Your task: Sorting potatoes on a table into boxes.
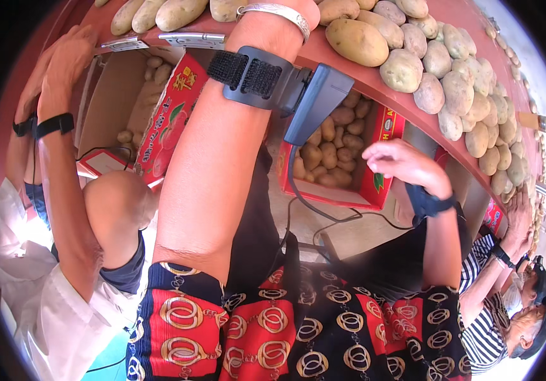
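My left forearm reaches up the middle of the picture; only the base of my left hand (301,10) shows, its fingers cut off by the top edge beside the potatoes (356,42) on the red table (425,119). What it holds is hidden. A silver bracelet (277,13) and a strapped dark device (318,102) are on that arm. My right hand (389,161), slightly blurred, hangs loosely open below the table edge with nothing in it. It is over the right side of a red cardboard box (325,194) holding smaller potatoes (332,155).
At left, a person's arm (61,157) and bent knee lie near another cardboard box (106,105) with some potatoes. At far right, people in striped tops have hands (520,214) at the potato pile. Metal hinges (192,40) line the table edge; black cables (335,218) hang before me.
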